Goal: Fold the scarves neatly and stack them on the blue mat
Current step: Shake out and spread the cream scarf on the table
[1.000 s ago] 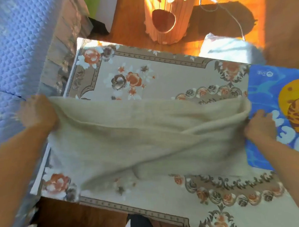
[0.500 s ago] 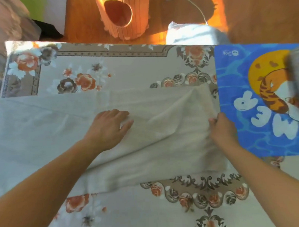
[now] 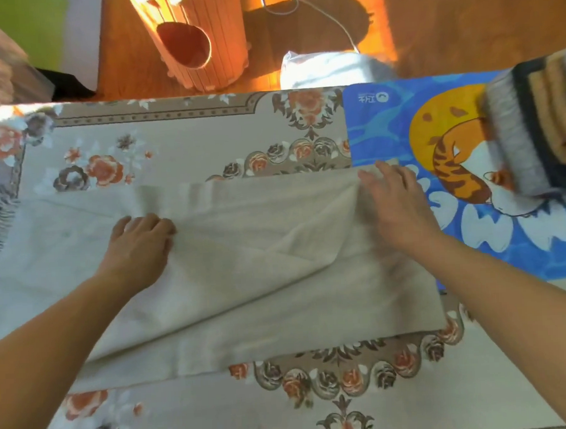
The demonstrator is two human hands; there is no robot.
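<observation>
A beige scarf [image 3: 245,280] lies spread across the floral tablecloth [image 3: 181,147], creased with a diagonal fold. My left hand [image 3: 140,243] rests on its middle, fingers curled down into a fold of the fabric. My right hand [image 3: 394,203] lies flat with straight fingers on the scarf's far right corner, at the edge of the blue mat [image 3: 385,132]. The mat shows a tiger cartoon. A stack of folded scarves [image 3: 531,129], grey, dark and tan, sits on its far right part.
Beyond the table's far edge stand a wooden slatted container [image 3: 199,42] and a white bag [image 3: 327,69] with a cord on the orange floor. The scarf's left end runs out of view at the left.
The right hand has moved from the scarf's right edge up to its far corner and flattened. The left hand's fingers have curled into the fabric. The view has shifted, showing the folded stack.
</observation>
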